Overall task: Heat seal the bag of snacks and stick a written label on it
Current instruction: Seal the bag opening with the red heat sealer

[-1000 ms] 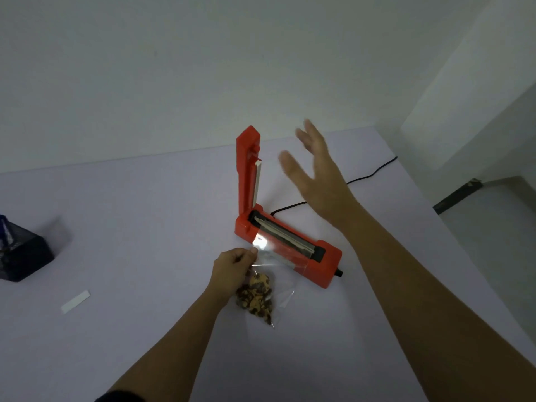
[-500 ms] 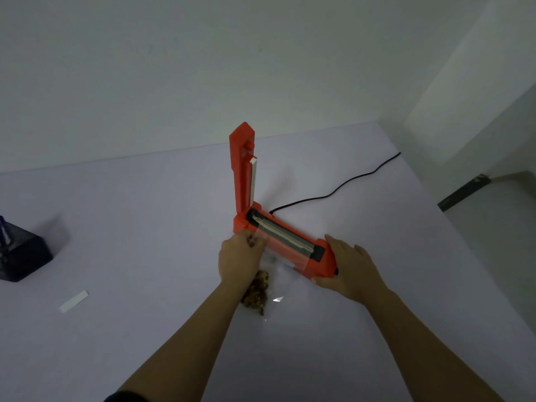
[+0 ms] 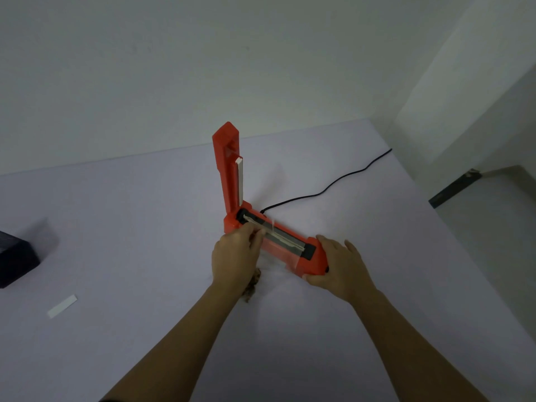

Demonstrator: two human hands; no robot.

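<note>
Sealer: an orange heat sealer [image 3: 278, 245] sits on the white counter [image 3: 145, 227], past the middle toward the far edge, its base running slantwise from far-left to near-right.
Sealer arm: the hinged arm [image 3: 229, 166] stands upright at the far-left end of the base, a white strip along its inner face; the sealing bar on the base lies uncovered.
Cord: a black cord [image 3: 333, 185] leaves the far side of the base and trails toward the far right corner of the counter.
Bag: the clear bag of snacks [image 3: 271, 258] has its open top laid over the sealing bar; the rest hangs down the near side of the base onto the counter. The film is hard to trace apart from a few glints.
Snacks: brown pieces [image 3: 251, 285] show inside the bag just under the left wrist, on the counter beside the sealer's near side.
Left hand: the left hand [image 3: 235, 256] has its grip pinched on the bag's top edge at the far-left part of the bar, thumb and fingertips pressed together on the film.
Right hand: the right hand [image 3: 342, 268] wraps the near-right end of the sealer base, thumb along the near side, fingers over the end, its grip closed around the housing.
Label: a blank white strip, the label [image 3: 62, 306], lies flat well apart, toward the left edge.
Box: a dark box [image 3: 14, 261] stands at the left edge, partly cut off by the frame.
</note>
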